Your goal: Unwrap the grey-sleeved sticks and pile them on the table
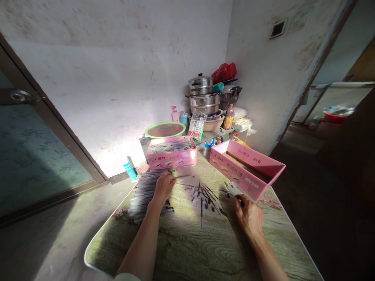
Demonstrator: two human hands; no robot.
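My left hand (pixel 164 187) is closed in a pinch on a thin stick (pixel 184 176) that points to the right. Under and beside it lies a wide pile of grey, slender sticks (pixel 143 195). A loose scatter of thin dark sticks and small dark and pale pieces (pixel 206 199) lies on the table between my hands. My right hand (pixel 249 214) is closed, fingers curled together, beside small white pieces (pixel 233 188) at the near side of the right pink box (pixel 249 168). What its fingertips hold is too small to make out.
Another pink box (pixel 172 158), with slender pieces inside, stands behind the pile on the wood-patterned table (pixel 205 249). Behind are a green-rimmed round tray (pixel 165 130), stacked pots (pixel 204 99) and a drink bottle (pixel 229 117). A blue-and-white bottle (pixel 129 170) stands left of the table.
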